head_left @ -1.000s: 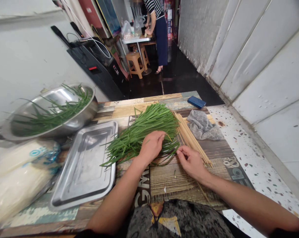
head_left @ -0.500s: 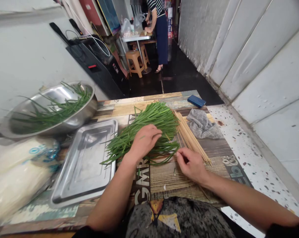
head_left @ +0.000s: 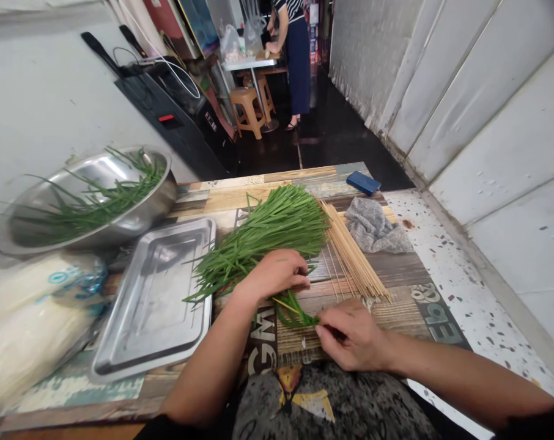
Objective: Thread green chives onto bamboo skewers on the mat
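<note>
A big pile of garlic chives (head_left: 277, 223) lies on the table in the head view. My right hand (head_left: 350, 333) is closed, thumb against fingers, on one end of a small bunch of garlic chives (head_left: 298, 315). A thin skewer (head_left: 286, 304) lies along that bunch. My left hand (head_left: 279, 272) rests at the near edge of the pile, just above the bunch, with its fingers curled in. What it grips, if anything, is hidden beneath it. To the right of the pile lie many loose bamboo skewers (head_left: 357, 256).
A metal tray (head_left: 155, 305) sits left of the pile. Behind it stands a steel bowl (head_left: 160, 201) with more chives. A bulging plastic bag (head_left: 33, 330) lies front left. Grey cloth (head_left: 375, 226) and a blue box (head_left: 363, 183) are at right. A person (head_left: 295, 61) stands at a far table.
Both hands have come nearer to me. My right hand has drawn the small bunch away from the pile, and the skewer now shows along it.
</note>
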Available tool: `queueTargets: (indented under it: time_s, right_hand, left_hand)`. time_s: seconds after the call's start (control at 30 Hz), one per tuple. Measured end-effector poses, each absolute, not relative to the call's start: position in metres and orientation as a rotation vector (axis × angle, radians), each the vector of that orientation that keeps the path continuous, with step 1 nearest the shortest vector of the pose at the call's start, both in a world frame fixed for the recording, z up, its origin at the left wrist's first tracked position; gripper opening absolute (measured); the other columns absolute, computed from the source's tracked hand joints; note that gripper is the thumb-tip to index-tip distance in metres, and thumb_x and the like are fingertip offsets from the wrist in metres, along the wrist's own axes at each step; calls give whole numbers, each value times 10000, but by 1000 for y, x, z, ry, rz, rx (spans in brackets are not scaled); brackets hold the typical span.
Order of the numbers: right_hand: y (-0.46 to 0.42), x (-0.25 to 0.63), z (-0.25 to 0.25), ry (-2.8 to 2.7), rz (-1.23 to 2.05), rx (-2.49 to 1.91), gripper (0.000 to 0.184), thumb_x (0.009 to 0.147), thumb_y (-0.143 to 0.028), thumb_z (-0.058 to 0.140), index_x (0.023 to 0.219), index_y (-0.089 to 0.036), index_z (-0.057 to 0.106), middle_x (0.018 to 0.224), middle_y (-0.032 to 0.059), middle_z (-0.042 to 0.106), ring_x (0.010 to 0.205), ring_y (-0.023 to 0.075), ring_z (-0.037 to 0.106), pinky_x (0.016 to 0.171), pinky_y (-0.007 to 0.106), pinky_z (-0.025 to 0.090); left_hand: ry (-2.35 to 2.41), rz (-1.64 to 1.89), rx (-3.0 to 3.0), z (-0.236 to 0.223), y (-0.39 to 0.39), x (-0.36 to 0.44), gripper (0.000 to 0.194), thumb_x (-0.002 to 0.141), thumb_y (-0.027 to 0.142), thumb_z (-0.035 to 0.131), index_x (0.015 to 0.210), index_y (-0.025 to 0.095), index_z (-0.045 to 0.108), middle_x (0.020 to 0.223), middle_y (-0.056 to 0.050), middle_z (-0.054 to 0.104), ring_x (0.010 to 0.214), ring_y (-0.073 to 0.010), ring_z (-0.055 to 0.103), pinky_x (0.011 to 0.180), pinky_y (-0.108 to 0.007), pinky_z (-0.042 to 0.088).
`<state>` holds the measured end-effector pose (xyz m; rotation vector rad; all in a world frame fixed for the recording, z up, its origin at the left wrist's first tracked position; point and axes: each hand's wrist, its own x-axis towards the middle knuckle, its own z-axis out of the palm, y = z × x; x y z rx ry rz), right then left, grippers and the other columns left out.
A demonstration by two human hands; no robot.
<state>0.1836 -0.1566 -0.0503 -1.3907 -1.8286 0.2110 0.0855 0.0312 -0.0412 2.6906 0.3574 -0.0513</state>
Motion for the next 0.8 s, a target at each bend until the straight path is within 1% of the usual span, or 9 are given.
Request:
queueTargets:
  time_s: [0.07, 0.17, 0.33, 0.4, 0.5, 0.67, 0.73, 0.8]
  right_hand:
    - [-157, 184, -48, -1852, 221, -1363, 183, 841, -168, 446, 665, -212, 475, 487, -56, 422, 433, 92, 363, 480, 249, 271]
    - [-156, 187, -43, -1870, 286, -1310, 190, 833, -175, 437, 651, -217, 470, 475, -60, 399, 428, 93, 352, 477, 251, 270]
    - [-153, 195, -41, -1650, 350, -1334, 175, 816, -178, 470, 643, -206, 467, 489, -59, 424, 431, 69, 366, 458, 210, 295]
    - [-150, 198, -43, -1501, 414, -1370, 178, 811, -189, 492, 634, -196, 474, 493, -58, 428, 429, 58, 374, 437, 191, 291]
    - [-143, 201, -50, -1251, 582, -1471, 194, 810, -236, 504, 622, -189, 481, 475, -58, 420, 421, 58, 360, 413, 184, 279]
    - [-130, 206, -63, -918, 783, -1594, 197, 784, -316, 504, 634, -188, 510, 448, -60, 426, 413, 74, 357, 408, 199, 290]
    - [-127, 209, -67, -881, 794, -1608, 200, 772, -336, 509, 640, -186, 518, 454, -57, 436, 417, 79, 367, 412, 204, 294]
    - [-125, 210, -69, -885, 780, -1618, 207, 768, -351, 511, 644, -186, 522, 459, -55, 435, 422, 83, 373, 418, 207, 296]
  left_hand:
    - [392, -86, 2738, -45, 27, 89, 207, 714, 389, 739, 773, 199, 681, 713, -4, 633, 684, -156, 559, 599, -244, 360]
    - [391, -106, 2765, -49, 22, 93, 175, 715, 339, 741, 745, 188, 658, 721, -7, 633, 688, -163, 555, 606, -253, 357]
    - [394, -109, 2724, -53, 19, 92, 61, 759, 250, 672, 770, 191, 669, 778, -16, 649, 741, -168, 572, 658, -255, 384]
    - [422, -85, 2711, -52, 19, 91, 67, 785, 226, 623, 792, 191, 679, 798, -26, 662, 766, -173, 582, 681, -258, 395]
    - [533, 50, 2649, -47, 22, 90, 129, 817, 201, 553, 809, 186, 681, 831, -34, 682, 796, -171, 593, 716, -259, 407]
    - [846, 409, 2347, -43, 30, 89, 117, 807, 225, 550, 793, 183, 659, 718, 7, 662, 664, -127, 577, 642, -232, 418]
    - [873, 459, 2207, -46, 32, 90, 149, 794, 236, 570, 878, 179, 679, 736, 9, 676, 646, -119, 585, 637, -226, 437]
    - [870, 469, 2109, -50, 32, 91, 227, 789, 248, 582, 973, 177, 693, 766, 1, 698, 647, -120, 599, 647, -230, 457]
